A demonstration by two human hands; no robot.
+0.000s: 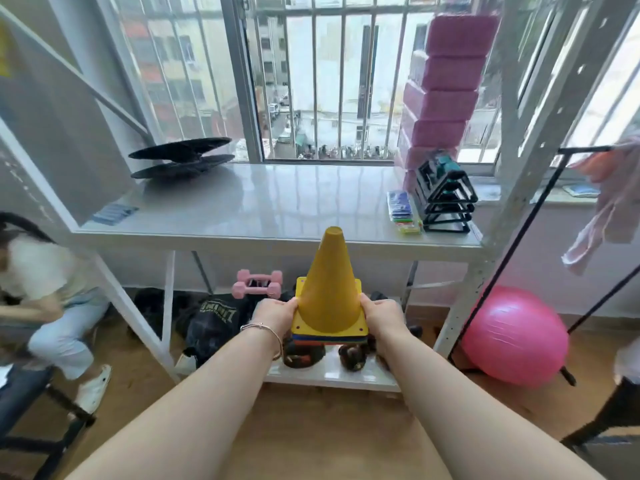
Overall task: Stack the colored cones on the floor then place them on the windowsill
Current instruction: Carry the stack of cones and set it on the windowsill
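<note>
**A:** How do the fingers sit on the cones?

**B:** Both hands clasp the stack of cones (329, 289) at its base, one on each side. The left hand (277, 315) has its fingers curled against the left edge of the square base plates, thumb up against the cone's lower wall. The right hand (382, 318) mirrors it on the right edge, fingers wrapped under and around the base. So both are closed on the stack, which sits squeezed between the two palms.

**B:** The stack is upright and held in the air, in front of the windowsill (270, 202) and below its front edge, not resting on it.

**A:** How many cones?

**B:** One yellow cone shows fully on top. Beneath its base I see thin coloured edges, blue, red or orange, and green, so several more are nested, but I cannot count them exactly.

**A:** And around it?

**B:** A bracelet (266, 332) on the left wrist. On the sill: two black discs (180, 157) stacked at the left, a tower of pink foam blocks (443, 88) at the right, at least five, and a black triangular rack (445, 199) in front of them. Under the sill, one pink dumbbell (257, 284) behind the left hand and one pink exercise ball (516, 336) on the floor to the right. A seated person (52, 299) is at the far left.
</note>
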